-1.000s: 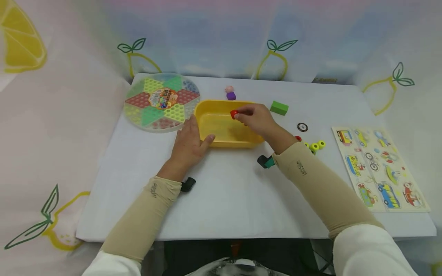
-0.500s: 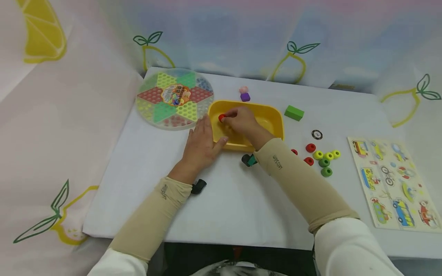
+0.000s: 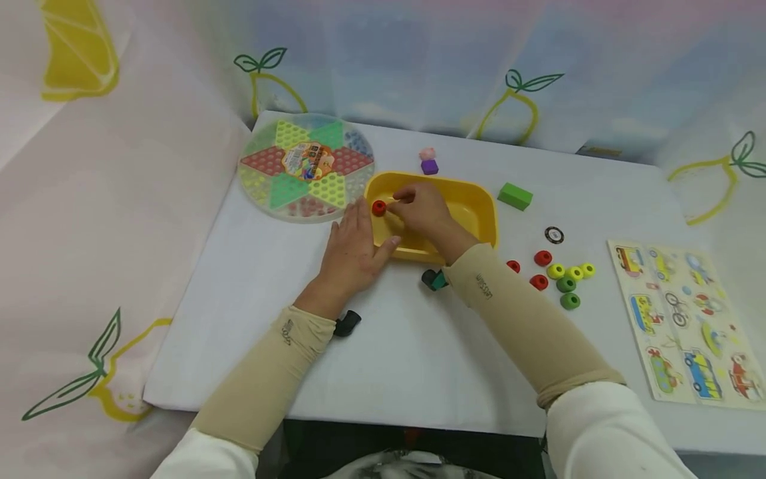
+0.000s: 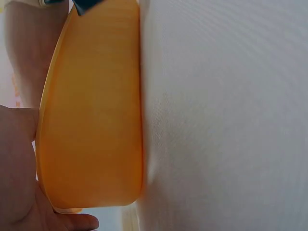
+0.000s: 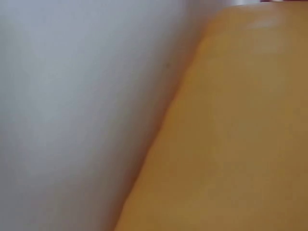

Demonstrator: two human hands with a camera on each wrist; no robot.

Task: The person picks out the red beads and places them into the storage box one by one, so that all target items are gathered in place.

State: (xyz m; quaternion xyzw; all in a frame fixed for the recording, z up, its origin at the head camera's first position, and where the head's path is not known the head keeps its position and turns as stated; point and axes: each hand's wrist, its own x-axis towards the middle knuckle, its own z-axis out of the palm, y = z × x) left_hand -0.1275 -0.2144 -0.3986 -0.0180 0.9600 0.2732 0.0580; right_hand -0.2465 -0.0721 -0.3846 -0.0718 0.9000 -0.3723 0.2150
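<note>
A yellow plastic tray (image 3: 473,199) sits mid-table in the head view. Inside it, near the left end, lies a red bead (image 3: 379,208) with a hole facing up. My right hand (image 3: 421,209) is over the tray, its fingertips just right of the bead, with a small gap showing between them. My left hand (image 3: 350,256) rests against the tray's left end, fingers straight along the rim and thumb at the near edge. In the left wrist view the tray's side wall (image 4: 96,110) stands beside the hand. The right wrist view holds only tray wall (image 5: 240,120) and white cloth.
Several red, yellow and green beads (image 3: 566,285) lie right of the tray. Farther right is a picture puzzle board (image 3: 688,319). A green block (image 3: 515,196), a round black-and-white chip (image 3: 554,235) and a purple block (image 3: 429,167) lie around. A round star-patterned game board (image 3: 307,166) is at back left.
My right hand carried the red bead leftward into the tray and let it go near the left end. The left hand stays at the tray's left end. The head view shifted.
</note>
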